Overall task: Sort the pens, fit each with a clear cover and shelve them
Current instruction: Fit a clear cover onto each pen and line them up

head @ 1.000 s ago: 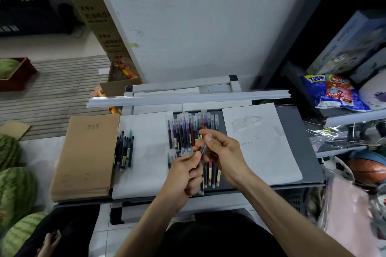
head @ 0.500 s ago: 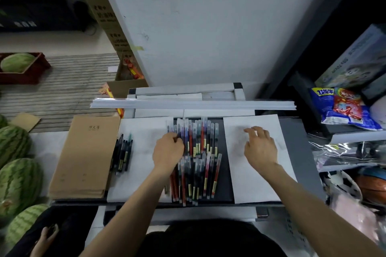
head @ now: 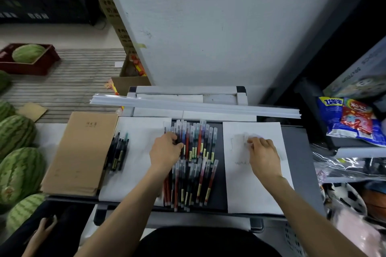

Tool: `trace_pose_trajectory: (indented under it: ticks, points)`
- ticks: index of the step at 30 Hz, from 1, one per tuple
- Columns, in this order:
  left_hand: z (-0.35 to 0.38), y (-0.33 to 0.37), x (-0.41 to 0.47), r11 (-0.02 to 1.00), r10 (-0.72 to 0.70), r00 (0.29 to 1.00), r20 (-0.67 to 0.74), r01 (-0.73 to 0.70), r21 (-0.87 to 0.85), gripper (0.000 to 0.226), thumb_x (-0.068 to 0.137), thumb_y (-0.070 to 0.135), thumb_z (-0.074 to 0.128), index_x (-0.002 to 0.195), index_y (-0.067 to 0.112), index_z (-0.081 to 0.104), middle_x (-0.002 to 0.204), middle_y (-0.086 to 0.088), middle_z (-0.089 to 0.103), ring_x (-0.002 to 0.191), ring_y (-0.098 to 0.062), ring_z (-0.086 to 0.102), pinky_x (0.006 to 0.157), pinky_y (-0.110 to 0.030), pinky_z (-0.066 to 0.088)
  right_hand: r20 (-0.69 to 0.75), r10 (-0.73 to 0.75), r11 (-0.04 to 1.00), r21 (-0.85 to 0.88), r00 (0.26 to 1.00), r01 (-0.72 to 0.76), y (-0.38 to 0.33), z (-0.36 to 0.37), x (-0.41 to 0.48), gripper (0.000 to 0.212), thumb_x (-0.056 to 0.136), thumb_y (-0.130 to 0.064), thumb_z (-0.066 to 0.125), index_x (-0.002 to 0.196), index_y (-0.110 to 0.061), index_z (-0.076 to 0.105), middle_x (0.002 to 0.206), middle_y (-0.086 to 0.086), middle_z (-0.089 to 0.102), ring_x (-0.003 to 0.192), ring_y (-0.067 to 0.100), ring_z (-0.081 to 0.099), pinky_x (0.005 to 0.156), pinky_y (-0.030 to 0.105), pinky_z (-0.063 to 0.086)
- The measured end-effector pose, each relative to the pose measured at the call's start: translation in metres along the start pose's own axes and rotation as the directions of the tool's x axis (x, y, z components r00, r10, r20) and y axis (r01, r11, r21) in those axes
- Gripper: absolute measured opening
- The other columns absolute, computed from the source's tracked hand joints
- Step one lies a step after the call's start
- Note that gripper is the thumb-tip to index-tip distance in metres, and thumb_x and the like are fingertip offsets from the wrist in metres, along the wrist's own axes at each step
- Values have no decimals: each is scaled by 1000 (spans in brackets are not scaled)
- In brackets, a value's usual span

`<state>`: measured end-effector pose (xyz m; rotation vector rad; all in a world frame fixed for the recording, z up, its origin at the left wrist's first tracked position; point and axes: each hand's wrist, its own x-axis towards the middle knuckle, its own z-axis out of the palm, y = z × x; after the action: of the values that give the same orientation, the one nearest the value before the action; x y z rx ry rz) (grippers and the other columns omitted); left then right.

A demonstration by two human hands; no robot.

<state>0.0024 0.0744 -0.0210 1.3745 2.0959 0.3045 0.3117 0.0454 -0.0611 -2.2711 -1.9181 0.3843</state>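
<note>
Coloured gel pens (head: pixel 198 142) frame-vertical, caps up; left hand (head: pixel 165 150) grasping some, right hand (head: pixel 264 152) pinching clear plastic covers (head: pixel 253 136); brown paper notebook (head: pixel 83 148) title illegible.

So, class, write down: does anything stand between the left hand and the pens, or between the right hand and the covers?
Nothing visible does. The left hand touches the far row of pens; the right hand has its fingertips at the blurred covers on the right sheet. Whether either grips anything cannot be told.
</note>
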Motion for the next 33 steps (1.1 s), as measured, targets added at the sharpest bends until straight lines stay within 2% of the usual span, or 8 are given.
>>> trace_pose_trajectory:
  ticks: [5,10,14,17,21,24,28,33]
  points:
    - [-4,-9,-4,1000,-2,1000,1,2,-7,36,95,41,72,126,23,67,121,0,71,91,-18,64,83,-33,56,-75,-10,1000,-11,997,10,1,1,-2,8,97,-22,64,100,-17,69,95,7,69,90,32,58,79,43,50]
    - [-30,-32,-5,998,-43,995,-88,47,50,26,98,42,64,119,27,67,112,2,73,79,-15,65,73,-32,53,-9,38,999,1,999,-38,-6,-6,7,6,94,-14,60,97,-14,65,87,9,68,78,31,58,72,39,48]
    - [-62,-74,5,976,-44,969,-245,94,197,25,95,28,61,118,19,67,108,-3,72,92,-28,66,79,-41,57,71,166,973,148,984,-175,-17,-20,9,29,91,-8,55,120,-15,55,89,8,66,81,28,59,66,34,43]
    - [-70,-96,13,941,-39,965,-259,123,315,9,93,22,57,93,14,60,91,-7,64,77,-32,61,70,-44,57,92,174,916,350,980,-195,-27,-33,3,43,92,-7,59,133,-20,58,79,5,63,74,22,60,64,28,46]
    - [-65,-113,19,923,-46,972,-231,130,363,9,94,17,57,86,13,58,79,-6,57,68,-29,53,60,-39,50,229,160,692,668,960,-275,-58,-58,-16,32,93,-12,67,117,-33,70,80,3,69,72,19,65,61,10,47]
    - [-62,-117,17,929,-50,976,-210,123,348,8,92,12,57,85,11,60,80,-9,60,69,-30,52,60,-39,47,341,106,381,854,934,-355,-80,-68,-32,27,94,-6,69,112,-26,74,90,9,72,77,20,65,84,30,57]
    - [-57,-107,3,947,-48,979,-198,107,304,17,90,9,55,73,9,56,74,-8,60,62,-27,52,54,-36,42,472,5,-15,881,881,-472,-103,-79,-43,24,99,-2,63,121,-9,69,100,25,72,82,21,66,88,35,56]
    - [-49,-65,-28,991,27,990,-139,-8,134,16,95,15,58,80,13,55,82,1,60,65,-17,55,60,-33,46,515,-32,-223,832,857,-508,-118,-77,-48,30,99,-1,62,127,-10,68,99,22,69,87,22,71,82,26,60]
